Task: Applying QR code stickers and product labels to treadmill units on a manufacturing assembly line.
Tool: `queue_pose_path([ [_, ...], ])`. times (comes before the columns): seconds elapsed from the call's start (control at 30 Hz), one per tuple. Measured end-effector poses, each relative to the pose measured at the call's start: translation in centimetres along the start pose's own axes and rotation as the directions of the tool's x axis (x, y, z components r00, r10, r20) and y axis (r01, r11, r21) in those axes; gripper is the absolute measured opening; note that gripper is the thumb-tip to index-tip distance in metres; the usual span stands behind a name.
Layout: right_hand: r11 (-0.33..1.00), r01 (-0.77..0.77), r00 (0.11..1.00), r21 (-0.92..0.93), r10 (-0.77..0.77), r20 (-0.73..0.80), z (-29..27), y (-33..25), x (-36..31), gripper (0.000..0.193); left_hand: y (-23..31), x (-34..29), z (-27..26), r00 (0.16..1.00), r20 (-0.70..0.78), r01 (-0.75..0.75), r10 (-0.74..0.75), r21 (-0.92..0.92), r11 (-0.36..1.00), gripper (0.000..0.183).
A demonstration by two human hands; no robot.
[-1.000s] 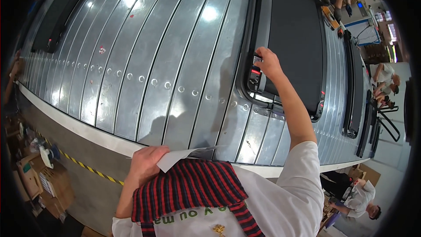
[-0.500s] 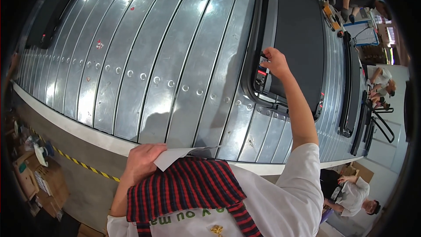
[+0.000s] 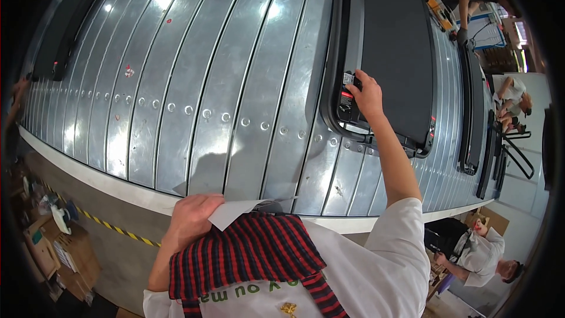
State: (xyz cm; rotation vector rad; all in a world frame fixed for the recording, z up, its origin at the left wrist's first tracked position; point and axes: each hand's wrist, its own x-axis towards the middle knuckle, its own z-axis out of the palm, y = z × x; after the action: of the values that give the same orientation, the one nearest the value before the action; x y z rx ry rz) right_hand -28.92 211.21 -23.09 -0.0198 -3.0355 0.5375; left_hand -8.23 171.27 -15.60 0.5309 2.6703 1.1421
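The right hand [image 3: 369, 99] bends its fingers at a small white label [image 3: 348, 78]; I can't tell if it pinches. The label is on a long, flat, black machine [image 3: 400, 53] with a rounded frame, lying on a shiny table of silver metal strips [image 3: 229, 76]. The left hand [image 3: 196, 217] grips a thin white paper sheet [image 3: 232, 215]. Beyond, brown cardboard boxes [image 3: 82, 262] sit near yellow-and-black tape [image 3: 120, 230].

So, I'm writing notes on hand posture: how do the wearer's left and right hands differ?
The left hand holds a white sheet; the right hand has its fingers at a small label on the black unit. The left hand is close to the striped apron, the right hand reaches away from it. Both are bare.
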Motion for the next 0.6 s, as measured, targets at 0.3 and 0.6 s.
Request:
queue_pose_path([
  [0.3, 0.994, 0.02, 0.992, -0.108, -0.033, -0.12, 1.3, 1.2, -0.5, 0.019, -0.3, -1.5, -0.2, 0.996, 0.073, -0.057, 0.056, 0.014, 0.998, 0.024],
  [0.6, 0.999, 0.037, 0.972, 0.018, -0.031, -0.235, 3.1, 2.3, 2.0, 0.014, 0.7, -3.6, 0.3, 0.987, 0.099, 0.111, -0.124, 0.126, 0.986, 0.017],
])
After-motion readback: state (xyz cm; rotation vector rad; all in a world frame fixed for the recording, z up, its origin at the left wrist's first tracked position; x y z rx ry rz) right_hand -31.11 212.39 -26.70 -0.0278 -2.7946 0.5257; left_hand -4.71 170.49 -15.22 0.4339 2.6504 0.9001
